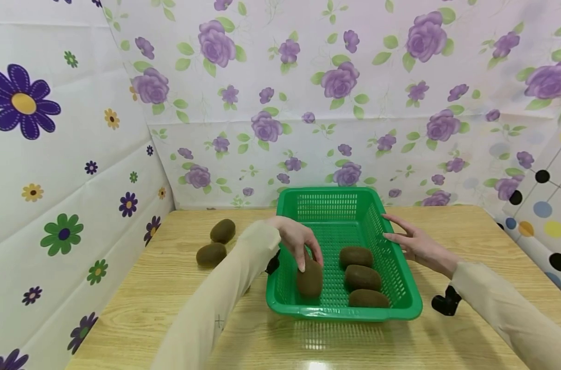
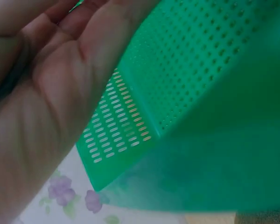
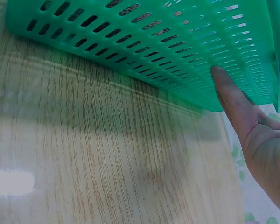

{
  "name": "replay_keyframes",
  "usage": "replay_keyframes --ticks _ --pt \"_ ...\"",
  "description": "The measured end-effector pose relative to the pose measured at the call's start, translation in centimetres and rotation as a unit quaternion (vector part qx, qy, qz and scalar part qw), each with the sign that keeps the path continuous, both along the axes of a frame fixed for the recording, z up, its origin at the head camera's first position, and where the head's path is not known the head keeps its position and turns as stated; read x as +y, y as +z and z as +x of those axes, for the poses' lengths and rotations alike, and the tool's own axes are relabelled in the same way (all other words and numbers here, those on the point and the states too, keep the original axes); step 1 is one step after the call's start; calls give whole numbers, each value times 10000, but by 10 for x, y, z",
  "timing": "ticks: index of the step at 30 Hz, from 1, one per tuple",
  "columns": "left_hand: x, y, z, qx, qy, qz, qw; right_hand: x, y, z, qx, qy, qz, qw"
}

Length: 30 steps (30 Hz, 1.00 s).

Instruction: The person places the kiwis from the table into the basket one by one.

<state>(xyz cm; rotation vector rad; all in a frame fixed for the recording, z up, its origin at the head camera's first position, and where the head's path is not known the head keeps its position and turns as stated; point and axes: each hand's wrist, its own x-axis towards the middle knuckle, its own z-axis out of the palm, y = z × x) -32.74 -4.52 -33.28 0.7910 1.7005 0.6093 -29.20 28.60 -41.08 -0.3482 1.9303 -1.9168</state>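
In the head view my left hand [image 1: 300, 239] reaches over the left rim of a green plastic basket [image 1: 342, 311], gripping a brown fuzzy kiwi [image 1: 310, 281] by its far end, low in the basket's left side. Three more kiwis lie in a column along the right, among them a middle kiwi [image 1: 362, 278]. My right hand [image 1: 416, 245] is at the basket's right rim, fingers extended. The right wrist view has one straight finger [image 3: 231, 91] against the slotted outer wall. In the left wrist view, the palm [image 2: 60, 79] hides the held kiwi.
Two kiwis, a far one [image 1: 222, 231] and a near one [image 1: 211, 255], lie on the wooden table [image 1: 169, 288] left of the basket. A sliver of another brown thing [image 1: 248, 289] shows beside my left sleeve. Flower-printed cloth [image 1: 261, 154] stands behind the table.
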Motion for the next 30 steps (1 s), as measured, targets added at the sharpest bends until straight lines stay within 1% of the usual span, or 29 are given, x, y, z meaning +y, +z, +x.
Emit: replay_keyframes --ticks 1,5,7,10,13,14,16,18,20,22,26,29,30 --pt "2 -1 0 -42 25 -125 9999 0 0 0 0 5 4 10000" --pt "9 -2 0 206 -46 -624 9978 1 0 0 -8 16 -47 10000" --pt "12 -3 -1 322 -59 -779 9964 1 0 0 -25 17 -79 10000" --pt "16 -4 -2 300 -53 -883 9956 0 0 0 -54 7 -65 10000" --pt "19 -7 -2 375 -161 -976 9944 0 0 1 -76 -4 -4 10000" --pt "20 -9 -2 433 -256 -1032 9934 0 0 1 -74 -9 8 10000" --pt "22 -10 -2 609 -432 -1174 9903 0 -1 1 -55 -20 7 10000" --pt "24 -12 -1 726 -515 -1334 9871 0 -1 1 -60 -19 -25 10000" --pt "26 -14 1 773 -493 -1514 9842 0 -1 0 -45 -11 -45 10000" --pt "27 -15 3 775 -369 -1645 9826 0 -1 0 -26 7 -55 10000" --pt "28 -16 6 865 -248 -1766 9802 1 -1 0 -6 22 -40 10000" --pt "27 -15 6 922 -323 -1770 9794 1 0 0 3 26 15 10000" --pt "27 -15 6 894 -325 -1774 9795 0 1 0 4 31 25 10000"
